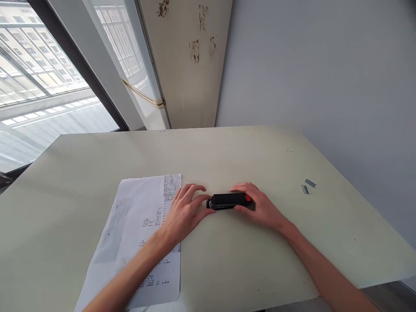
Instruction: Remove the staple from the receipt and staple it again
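Note:
A black stapler with a red patch at its right end lies lengthwise across the middle of the table. My right hand grips that right end, fingers along the far side and thumb along the near side. At the other end, the thumb and index finger of my left hand close around the stapler's tip, while the other fingers curl above the table. Beneath my left hand and forearm is a printed paper sheet, partly covered by them.
Two short grey staple strips lie on the right side of the pale table. Behind the table stand a refrigerator with worn patches and a grey wall. A window is at the left.

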`<state>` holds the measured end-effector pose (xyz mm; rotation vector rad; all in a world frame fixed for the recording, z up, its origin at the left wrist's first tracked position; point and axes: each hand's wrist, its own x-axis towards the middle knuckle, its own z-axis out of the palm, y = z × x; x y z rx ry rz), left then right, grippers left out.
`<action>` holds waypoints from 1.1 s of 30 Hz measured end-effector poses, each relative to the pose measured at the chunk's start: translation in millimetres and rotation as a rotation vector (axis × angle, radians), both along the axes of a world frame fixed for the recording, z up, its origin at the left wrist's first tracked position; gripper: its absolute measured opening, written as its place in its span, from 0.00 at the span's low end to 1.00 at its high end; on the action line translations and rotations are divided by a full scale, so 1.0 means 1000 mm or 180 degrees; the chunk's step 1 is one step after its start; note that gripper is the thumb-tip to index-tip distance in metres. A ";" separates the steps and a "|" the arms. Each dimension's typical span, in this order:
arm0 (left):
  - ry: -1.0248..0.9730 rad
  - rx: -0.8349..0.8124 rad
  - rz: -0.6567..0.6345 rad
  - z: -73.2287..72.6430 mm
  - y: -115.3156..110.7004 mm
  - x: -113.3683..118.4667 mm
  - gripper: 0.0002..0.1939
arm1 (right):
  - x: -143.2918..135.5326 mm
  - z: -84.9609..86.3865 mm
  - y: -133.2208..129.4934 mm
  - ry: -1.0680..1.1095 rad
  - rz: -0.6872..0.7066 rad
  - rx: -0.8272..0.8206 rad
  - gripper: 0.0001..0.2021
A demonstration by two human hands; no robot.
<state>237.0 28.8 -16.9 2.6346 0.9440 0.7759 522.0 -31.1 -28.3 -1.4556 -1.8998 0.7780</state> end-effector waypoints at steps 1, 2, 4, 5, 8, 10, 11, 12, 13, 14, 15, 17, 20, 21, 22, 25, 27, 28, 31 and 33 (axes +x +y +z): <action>-0.0004 -0.0035 -0.0066 0.000 0.000 0.005 0.09 | -0.001 0.000 0.001 0.0006 0.0041 0.0040 0.19; -0.0010 -0.0046 -0.0116 -0.001 0.000 0.008 0.07 | -0.002 0.001 0.002 0.0028 0.0067 0.0069 0.17; -0.0006 -0.0046 -0.0166 -0.001 0.001 0.011 0.07 | -0.001 0.003 0.003 0.0094 0.0083 0.0091 0.13; -0.0003 -0.0040 -0.0168 -0.001 0.002 0.009 0.07 | 0.001 0.004 0.003 0.0121 0.0093 0.0079 0.12; 0.0009 -0.0035 -0.0153 0.001 0.002 -0.002 0.07 | 0.011 0.006 0.003 0.0137 0.0116 0.0008 0.11; 0.0015 -0.0070 -0.0156 0.003 0.002 -0.012 0.07 | 0.019 0.008 0.003 0.0137 0.0094 -0.0077 0.11; 0.0020 -0.0093 -0.0158 0.004 0.002 -0.017 0.07 | 0.022 0.009 0.003 0.0150 0.0088 -0.0127 0.12; 0.0037 -0.0116 -0.0162 0.006 0.003 -0.020 0.07 | 0.024 0.009 0.003 0.0169 0.0089 -0.0177 0.12; 0.0063 -0.0138 -0.0152 0.006 0.003 -0.023 0.08 | 0.025 0.010 0.003 0.0191 0.0096 -0.0222 0.12; 0.0103 -0.0157 -0.0139 0.007 0.004 -0.025 0.10 | 0.026 0.010 0.004 0.0214 0.0098 -0.0244 0.12; 0.0160 -0.0186 -0.0121 0.007 0.006 -0.027 0.15 | 0.026 0.011 0.004 0.0234 0.0098 -0.0246 0.12; 0.0274 -0.0233 -0.0100 0.007 0.011 -0.029 0.25 | 0.025 0.011 0.004 0.0254 0.0090 -0.0231 0.11; 0.0328 -0.0233 -0.0065 0.007 0.018 -0.031 0.14 | 0.023 0.010 0.005 0.0254 0.0093 -0.0216 0.11; 0.0326 -0.0228 -0.0058 0.008 0.021 -0.031 0.10 | 0.023 0.010 0.005 0.0252 0.0098 -0.0220 0.11; 0.0325 -0.0225 -0.0062 0.008 0.022 -0.032 0.09 | 0.023 0.010 0.005 0.0251 0.0100 -0.0226 0.12; 0.0300 -0.0237 -0.0047 0.012 0.023 -0.032 0.11 | 0.024 0.011 0.004 0.0241 0.0105 -0.0274 0.13; 0.0267 -0.0300 0.0054 0.015 0.021 -0.031 0.12 | 0.024 0.012 0.004 0.0236 0.0110 -0.0307 0.13; 0.0250 -0.0358 0.0113 0.018 0.019 -0.031 0.12 | 0.024 0.012 0.003 0.0236 0.0114 -0.0314 0.13; 0.0172 -0.0638 0.0209 0.025 0.010 -0.027 0.13 | 0.024 0.012 0.004 0.0230 0.0136 -0.0278 0.12; 0.0097 -0.0868 0.0217 0.029 0.004 -0.023 0.13 | 0.024 0.011 0.005 0.0212 0.0159 -0.0237 0.13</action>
